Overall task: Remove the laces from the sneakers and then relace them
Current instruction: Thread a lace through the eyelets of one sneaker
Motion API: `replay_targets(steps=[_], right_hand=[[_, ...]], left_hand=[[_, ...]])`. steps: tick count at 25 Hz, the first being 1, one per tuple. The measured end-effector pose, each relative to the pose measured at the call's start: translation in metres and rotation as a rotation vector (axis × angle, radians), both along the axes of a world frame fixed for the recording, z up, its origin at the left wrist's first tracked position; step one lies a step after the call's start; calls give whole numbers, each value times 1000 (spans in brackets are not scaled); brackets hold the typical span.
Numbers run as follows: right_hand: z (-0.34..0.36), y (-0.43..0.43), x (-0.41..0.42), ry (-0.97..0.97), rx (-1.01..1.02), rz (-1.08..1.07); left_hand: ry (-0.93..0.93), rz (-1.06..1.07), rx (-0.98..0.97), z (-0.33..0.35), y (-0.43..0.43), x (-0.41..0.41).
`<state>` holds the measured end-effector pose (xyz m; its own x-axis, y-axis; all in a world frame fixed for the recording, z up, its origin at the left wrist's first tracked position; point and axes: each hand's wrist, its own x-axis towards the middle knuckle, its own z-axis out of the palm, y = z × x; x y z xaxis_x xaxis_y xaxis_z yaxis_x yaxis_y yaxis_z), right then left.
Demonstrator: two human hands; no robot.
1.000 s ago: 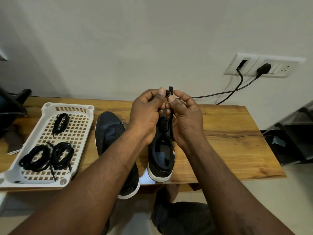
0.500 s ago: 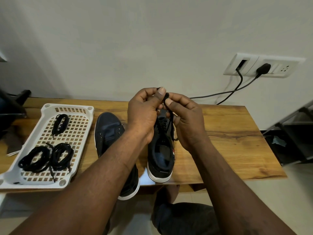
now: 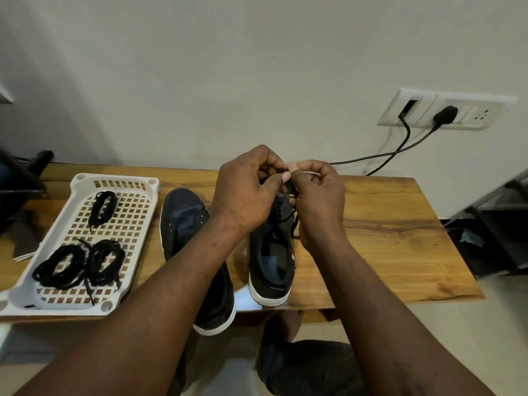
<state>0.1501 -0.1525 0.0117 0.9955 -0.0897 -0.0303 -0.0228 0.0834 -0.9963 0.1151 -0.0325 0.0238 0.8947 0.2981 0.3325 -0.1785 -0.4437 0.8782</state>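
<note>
Two hands: left hand [image 3: 243, 192] and right hand [image 3: 320, 195] meet fingertip to fingertip, each pinching the black lace [image 3: 289, 186].
Lace: held above the right sneaker's laced front; a loop hangs beside the right wrist.
Right sneaker [image 3: 271, 261]: mid-surface [image 3: 385, 238], heel at the near edge.
Left sneaker [image 3: 183, 221]: just beside it, heel overhanging the near edge.
Tray [image 3: 114, 178]: white, perforated, at the surface's left end; holds three coiled laces [image 3: 60, 267].
Wall socket [image 3: 445, 112]: beyond the far right corner, with two black cables [image 3: 380, 157].
</note>
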Motion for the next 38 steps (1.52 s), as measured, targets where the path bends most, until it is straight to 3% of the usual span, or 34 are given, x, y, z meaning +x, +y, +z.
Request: replay_targets(steps=[7, 10, 16, 19, 23, 25, 31, 36, 38], right_hand=[[6, -18, 1, -132, -278, 307], [4, -18, 0, -190, -457, 275], [2, -19, 1, -254, -600, 291], [0, -17, 0, -294, -557, 228], [0, -17, 1, -354, -481, 258], [-2, -16, 0, -355, -475, 301], [-1, -11, -2, -321, -301, 208], [-8, -9, 0, -15, -63, 99], [-9, -20, 7, 140, 102, -4]], left_hand=[[14, 36, 59, -1, 11, 4], [43, 13, 129, 0, 14, 5], [135, 27, 221, 2, 11, 3], [226, 33, 144, 4, 9, 6], [412, -6, -554, 8, 10, 7], [445, 17, -743, 9, 11, 6], [389, -6, -733, 9, 10, 5], [453, 121, -626, -3, 16, 7], [476, 212, -413, -13, 30, 9]])
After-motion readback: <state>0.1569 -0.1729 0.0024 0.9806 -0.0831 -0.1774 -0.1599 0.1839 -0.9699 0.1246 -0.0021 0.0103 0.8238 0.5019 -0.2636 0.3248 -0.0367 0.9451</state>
